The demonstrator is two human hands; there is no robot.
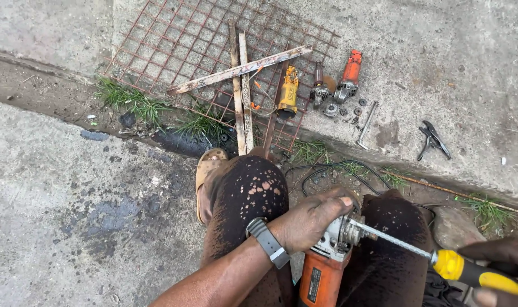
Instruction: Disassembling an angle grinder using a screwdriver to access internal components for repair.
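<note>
Hands (313,219) (two) on one orange grinder (326,267); one yellow-handled screwdriver (440,258).

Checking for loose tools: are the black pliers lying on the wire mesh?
No, the black pliers lie on bare concrete, well to the right of the wire mesh.

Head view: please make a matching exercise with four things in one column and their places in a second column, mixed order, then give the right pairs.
Things:
1. screwdriver
2. angle grinder
3. pliers
4. wire mesh

Places:
A. lying alone on the concrete at far right
B. held in the right hand, tip at the grinder head
C. flat on the ground at top, under wooden strips
D. gripped by the left hand, between the knees

Pairs: 1-B, 2-D, 3-A, 4-C
</note>
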